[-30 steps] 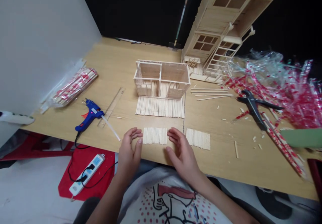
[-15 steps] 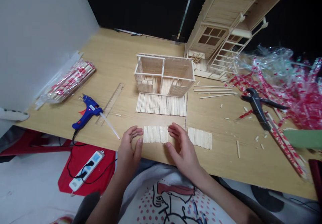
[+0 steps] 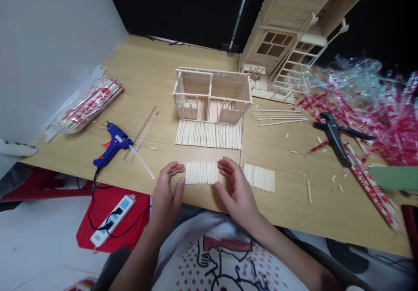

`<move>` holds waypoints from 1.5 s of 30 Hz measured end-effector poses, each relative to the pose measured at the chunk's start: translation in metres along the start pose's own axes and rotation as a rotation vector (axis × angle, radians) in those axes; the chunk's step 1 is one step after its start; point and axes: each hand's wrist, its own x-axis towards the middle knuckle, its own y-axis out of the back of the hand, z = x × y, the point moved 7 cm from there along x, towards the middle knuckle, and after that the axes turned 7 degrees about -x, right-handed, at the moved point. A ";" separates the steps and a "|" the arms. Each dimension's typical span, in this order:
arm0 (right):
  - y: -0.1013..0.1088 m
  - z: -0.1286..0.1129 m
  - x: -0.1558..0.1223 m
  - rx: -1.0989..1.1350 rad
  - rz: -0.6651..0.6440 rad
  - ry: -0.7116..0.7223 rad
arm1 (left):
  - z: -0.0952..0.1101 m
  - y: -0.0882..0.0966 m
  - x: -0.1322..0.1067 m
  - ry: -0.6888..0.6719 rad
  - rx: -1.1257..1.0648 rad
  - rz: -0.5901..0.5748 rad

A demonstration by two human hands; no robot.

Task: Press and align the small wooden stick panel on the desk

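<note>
– Now, what has changed about the hands over the last second?

– Very little. The left hand [image 3: 166, 191] lies where it lay, just left of the small stick panel [image 3: 201, 173]. The right hand [image 3: 237, 191] has edged inward; its fingers [image 3: 228, 167] now sit at the panel's right edge, where a gap showed a second ago. Whether they are truly in contact cannot be confirmed.

– State of the fingers?

– Both hands are loose and gently curled, palms facing each other, and neither is grasping anything.

– And the panel itself?

– It is flat on the surface [image 3: 146, 77] near the front edge, between the two hands, unmoved and unlifted. A second panel [image 3: 259, 177] lies just to its right, apart from it.

– Your reading?

– In my judgement the hands are closing on the panel from both sides, and neither has a grip yet.

– Surroundings?

– A wider stick mat [image 3: 209, 134] lies in front of the small house frame [image 3: 212, 95], with the large model house [image 3: 287, 42] behind. The glue gun [image 3: 112, 145] and ruler [image 3: 143, 134] are to the left, and the cutters [image 3: 333, 138] are to the right beside the heap of wrappers [image 3: 369, 108]. None of these has moved.
</note>
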 end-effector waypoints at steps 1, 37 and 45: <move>0.000 -0.001 0.000 -0.005 -0.001 0.003 | 0.000 0.000 0.000 0.001 -0.004 -0.004; 0.003 -0.009 0.007 -0.140 -0.004 0.076 | 0.003 -0.001 -0.003 -0.016 0.006 -0.014; -0.008 -0.021 0.016 -0.332 -0.185 0.233 | 0.002 0.000 -0.004 -0.012 -0.013 -0.020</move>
